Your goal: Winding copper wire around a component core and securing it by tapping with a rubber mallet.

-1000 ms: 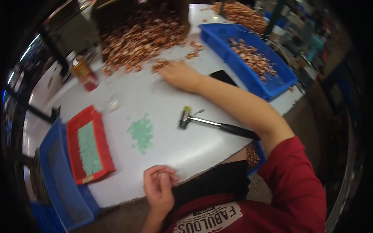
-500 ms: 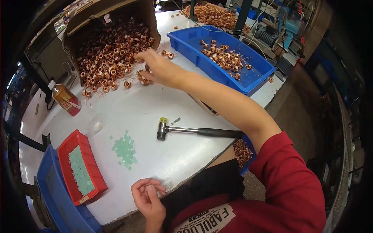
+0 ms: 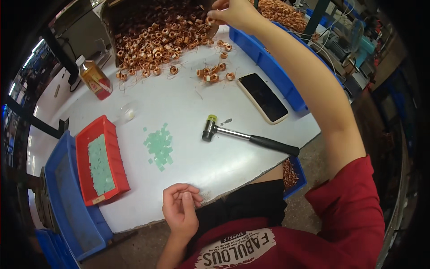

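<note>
My right hand (image 3: 230,12) is stretched out to the far side of the white table (image 3: 179,103). It pinches a copper wire coil (image 3: 209,20) at the mouth of a tipped cardboard box (image 3: 112,18) from which a heap of copper coils (image 3: 156,33) spills. A few loose coils (image 3: 214,75) lie nearer on the table. At the table's near edge rests my left hand (image 3: 181,208), fingers curled in, with nothing visible in it. A loose pile of small green squares (image 3: 159,145) lies in front of that hand.
A small black mallet (image 3: 244,136) and a dark phone (image 3: 262,97) lie at the right. A red tray (image 3: 117,179) of green squares sits inside a blue bin (image 3: 67,201) at left. A bottle (image 3: 95,80), a clear cup (image 3: 127,112) and another blue bin (image 3: 268,62) stand farther back.
My right hand has moved from the loose coils up to the mouth of the box and pinched a coil. The view has tilted toward the table. My left hand stayed put.
</note>
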The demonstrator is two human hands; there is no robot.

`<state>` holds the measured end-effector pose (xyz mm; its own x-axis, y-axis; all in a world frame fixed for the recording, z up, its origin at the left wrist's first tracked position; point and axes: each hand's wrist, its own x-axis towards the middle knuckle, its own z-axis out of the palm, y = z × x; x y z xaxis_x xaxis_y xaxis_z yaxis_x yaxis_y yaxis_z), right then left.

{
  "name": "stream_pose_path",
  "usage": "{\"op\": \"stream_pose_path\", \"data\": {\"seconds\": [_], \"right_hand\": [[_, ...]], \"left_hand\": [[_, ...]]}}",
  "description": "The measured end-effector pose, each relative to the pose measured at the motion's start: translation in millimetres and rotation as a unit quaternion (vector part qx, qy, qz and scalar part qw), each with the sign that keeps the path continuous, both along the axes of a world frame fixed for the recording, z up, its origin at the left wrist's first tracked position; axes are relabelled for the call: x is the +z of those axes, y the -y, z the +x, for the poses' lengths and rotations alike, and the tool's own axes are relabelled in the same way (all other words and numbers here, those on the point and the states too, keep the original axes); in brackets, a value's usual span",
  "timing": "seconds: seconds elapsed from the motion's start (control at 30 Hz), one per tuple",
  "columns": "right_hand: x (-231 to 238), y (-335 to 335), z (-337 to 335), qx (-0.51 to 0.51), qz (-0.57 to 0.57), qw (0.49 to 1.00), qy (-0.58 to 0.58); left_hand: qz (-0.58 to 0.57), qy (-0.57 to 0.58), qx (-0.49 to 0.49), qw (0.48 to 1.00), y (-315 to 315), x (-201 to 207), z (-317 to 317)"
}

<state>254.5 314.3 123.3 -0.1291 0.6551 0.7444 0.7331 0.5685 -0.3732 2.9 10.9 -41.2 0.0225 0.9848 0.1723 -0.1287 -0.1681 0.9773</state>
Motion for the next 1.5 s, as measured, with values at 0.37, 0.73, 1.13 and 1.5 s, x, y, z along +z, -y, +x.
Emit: {"op": "stream_pose_path", "data": {"seconds": [0.37, 0.73, 1.13, 1.5], "right_hand": [[-50.6, 167.4, -54.7, 0.297, -0.396, 0.805, -0.327], [-117.6, 265.0, -115.2, 0.220, -0.256, 0.812, -0.477], [-133.7, 254.1, -96.3, 0.151, -0.258, 0.890, -0.344], [-119.6, 269.5, -70.8, 0.255, -0.422, 0.766, -0.413]], "left_hand": [[-0.069, 0.177, -0.031, 0.981, -28.1, 38.8, 0.4], [-0.098, 0.266, 0.002, 0.959, -22.8, 39.0, 47.6], [-0.164, 0.297, -0.013, 0.941, -11.5, 38.5, 35.7], [-0.155, 0.248, -0.079, 0.953, -10.8, 37.2, 29.1]]}}
